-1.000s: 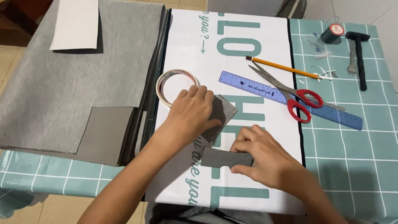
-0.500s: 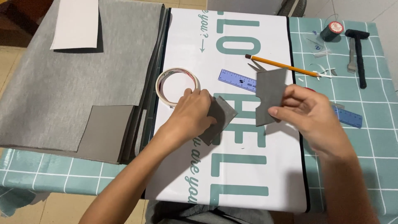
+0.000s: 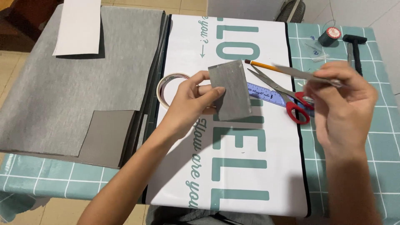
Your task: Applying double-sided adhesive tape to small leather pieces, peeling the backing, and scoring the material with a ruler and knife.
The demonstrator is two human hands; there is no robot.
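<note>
Head view looks down on your two bare hands above a white mat (image 3: 250, 166) printed with large teal letters and edged in black. Your left hand (image 3: 189, 104) pinches a grey rectangular piece (image 3: 230, 89) of stiff, matte sheet, thumb across its near face and the other fingers curled behind it; the piece is lifted off the mat and stands nearly upright, tilted slightly to the right. Your right hand (image 3: 339, 104) holds a second, thinner grey strip (image 3: 306, 75) edge-on to the camera, gripped between thumb and bent fingers; it is blurred, so you cannot tell its exact shape.

Just behind your left hand lies a roll of pale tape (image 3: 166, 85), a flat ring on the mat. Between your hands lie a blue ruler (image 3: 266, 96) and red-handled scissors (image 3: 291, 102), blades slightly parted, crossing over the ruler, and beyond them a yellow pencil (image 3: 260, 64).

Left of the mat, a broad sheet of soft grey felt-like fabric (image 3: 62, 96) covers the table, with a smoother, darker grey square (image 3: 106, 135) on its near corner and a white sheet of paper (image 3: 79, 25) at its far edge. A teal checked tablecloth (image 3: 375, 141) shows at right, bearing a dark thread spool with a red top (image 3: 329, 35) and a black hammer (image 3: 354, 46).
</note>
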